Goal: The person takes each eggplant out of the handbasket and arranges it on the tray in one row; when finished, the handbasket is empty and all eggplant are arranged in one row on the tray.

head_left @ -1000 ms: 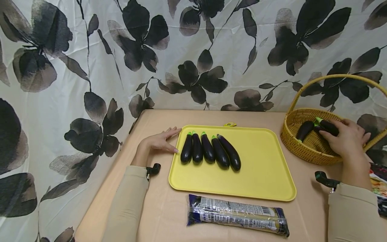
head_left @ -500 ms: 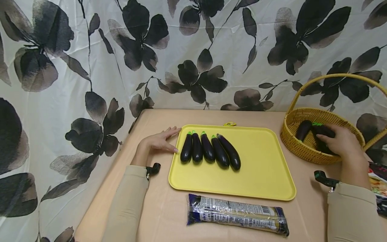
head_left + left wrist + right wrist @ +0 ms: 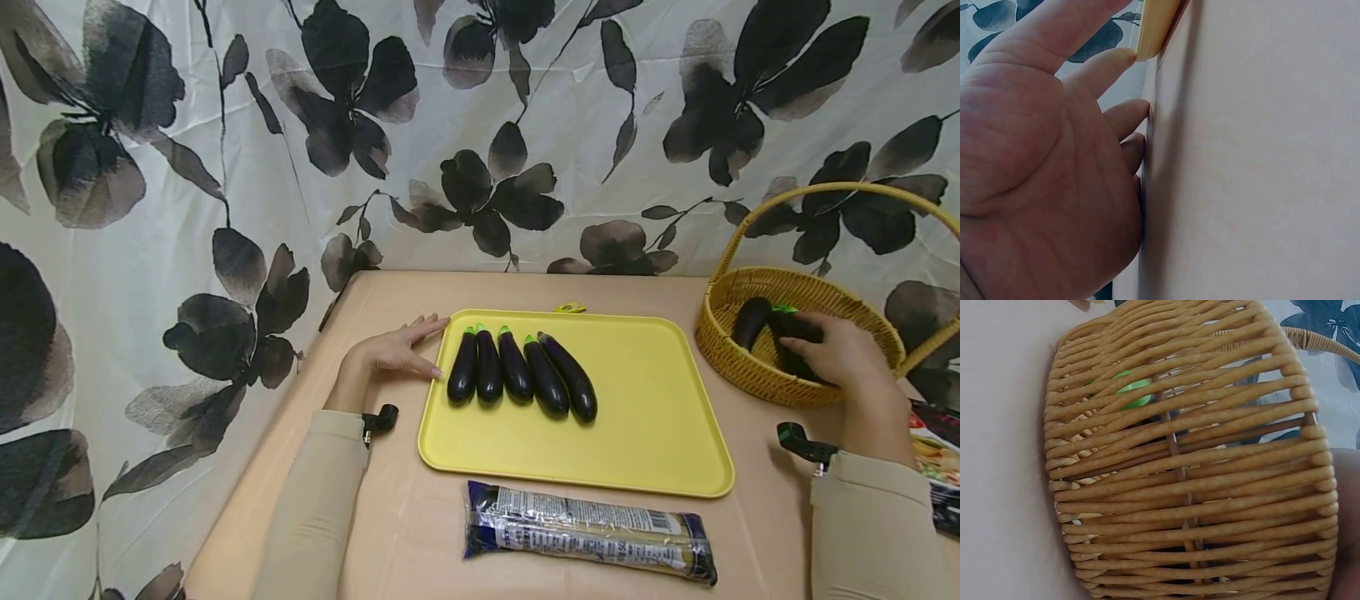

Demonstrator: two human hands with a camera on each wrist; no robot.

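Note:
My right hand [image 3: 851,354] reaches into the wicker basket [image 3: 723,358] on the right. Its thumb and fingers grip a dark eggplant [image 3: 797,327] with a green stem end; the fingertips are partly hidden. Beside it in the basket lies another eggplant [image 3: 752,322]. In the right wrist view the basket wall [image 3: 1241,481] hides most of the hand. At the left edge of the yellow tray [image 3: 645,400] rests my left hand [image 3: 393,348], fingers spread, thumb and index fingertip at the rim. Several eggplants [image 3: 516,371] lie in a row on the tray's left half.
A long plastic packet [image 3: 592,533] with a printed label lies in front of the tray. Behind the tray's far rim sits a small yellow item [image 3: 570,307]. A colourful package [image 3: 933,458] is partly visible at the right edge. The basket handle [image 3: 832,190] arches high.
My right hand has lowered slightly and shifted left within the basket, and the gripped eggplant has turned and sunk deeper. The left hand and the row on the tray have stayed put.

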